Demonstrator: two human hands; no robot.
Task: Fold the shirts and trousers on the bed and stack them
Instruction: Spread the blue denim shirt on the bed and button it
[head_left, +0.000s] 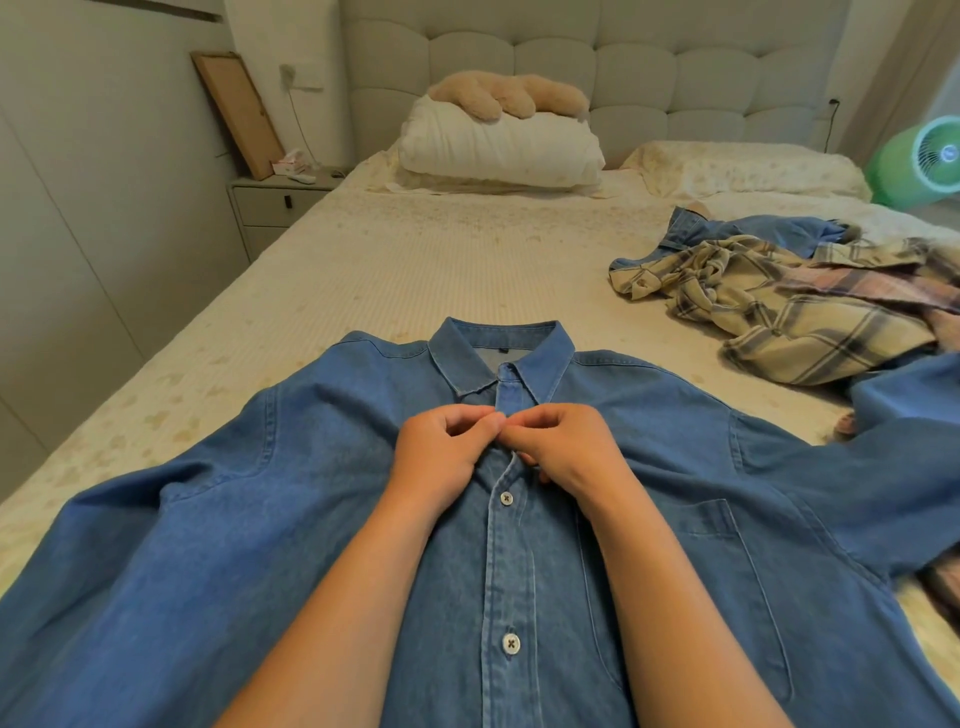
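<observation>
A blue denim shirt (291, 519) lies spread face up on the bed (415, 260), collar toward the headboard, sleeves out to both sides. Two of its white buttons show fastened below my hands. My left hand (441, 447) and my right hand (563, 447) meet at the placket just under the collar, fingers curled, pinching the cloth there. The button at that spot is hidden by my fingertips. A heap of unfolded clothes lies at the right: a cream plaid shirt (810, 332), a pinkish plaid garment (883, 286) and blue denim trousers (748, 228).
A white pillow (498, 150) with a beige plush toy (509, 96) sits at the padded headboard. A nightstand (275, 202) stands left of the bed, with a tissue box and a leaning wooden board. A green fan (924, 161) is at the far right.
</observation>
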